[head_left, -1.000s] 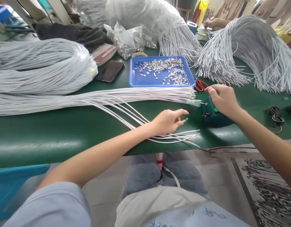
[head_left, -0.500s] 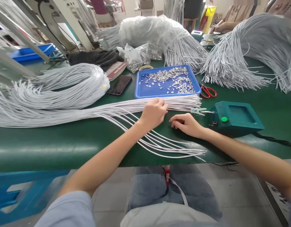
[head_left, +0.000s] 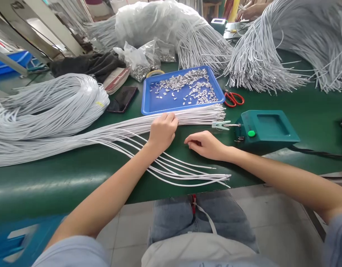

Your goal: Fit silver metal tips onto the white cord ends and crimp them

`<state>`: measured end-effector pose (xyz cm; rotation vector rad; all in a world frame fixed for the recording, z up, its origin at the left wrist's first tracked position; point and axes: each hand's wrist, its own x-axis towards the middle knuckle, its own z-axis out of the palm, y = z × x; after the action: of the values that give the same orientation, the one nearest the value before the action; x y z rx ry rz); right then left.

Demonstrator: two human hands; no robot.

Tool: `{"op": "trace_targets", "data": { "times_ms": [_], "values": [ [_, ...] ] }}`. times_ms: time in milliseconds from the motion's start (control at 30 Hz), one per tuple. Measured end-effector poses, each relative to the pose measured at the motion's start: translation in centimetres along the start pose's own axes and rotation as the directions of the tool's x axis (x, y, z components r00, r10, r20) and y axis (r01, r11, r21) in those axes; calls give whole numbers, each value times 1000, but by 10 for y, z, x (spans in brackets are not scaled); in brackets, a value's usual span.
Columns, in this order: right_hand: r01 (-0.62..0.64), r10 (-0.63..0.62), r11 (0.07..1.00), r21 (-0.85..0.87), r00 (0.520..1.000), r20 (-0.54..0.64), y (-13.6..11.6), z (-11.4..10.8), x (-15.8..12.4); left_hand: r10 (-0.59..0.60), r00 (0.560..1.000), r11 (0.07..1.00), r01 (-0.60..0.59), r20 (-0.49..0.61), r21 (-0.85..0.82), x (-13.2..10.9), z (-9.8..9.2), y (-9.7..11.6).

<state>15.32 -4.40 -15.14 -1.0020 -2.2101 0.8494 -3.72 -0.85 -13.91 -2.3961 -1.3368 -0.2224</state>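
Handling the white cable bundle point(head_left: 199, 115) seems the step in hand: it lies back from the front edge of the surface point(head_left: 68, 178), touched by the left hand point(head_left: 162, 132), whose grip is hidden. The right hand point(head_left: 209, 145) curls nearer that edge, contents untellable. The next move likely calls for separating strands; the bundle's left end is cut off.

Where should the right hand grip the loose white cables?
Probably just behind the free ends, the right hand coming from above: most of the loose white cables draw together there, pointing right, while the left forearm crosses them farther back.
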Motion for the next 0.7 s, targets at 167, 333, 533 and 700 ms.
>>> {"op": "trace_targets", "data": {
  "times_ms": [167, 333, 533, 700],
  "values": [
    [5, -5, 1000, 9, 1000, -6, 1, 1, 1, -84, 984, 995, 75, -155, -66, 2, 2, -1],
    [-14, 14, 999, 44, 1000, 0, 1, 1, 3, -79, 899, 961, -46, -431, -272, -3, -8, -2],
    [-47, 49, 987, 155, 999, -12, 5, 2, 8, 394, 774, 687, -607, -496, -400, -26, -46, 41],
    [-102, 125, 950, 297, 991, -58, 5, -1, 8, 501, 695, 386, -713, -517, -585, -37, -56, 63]
  ]
}}
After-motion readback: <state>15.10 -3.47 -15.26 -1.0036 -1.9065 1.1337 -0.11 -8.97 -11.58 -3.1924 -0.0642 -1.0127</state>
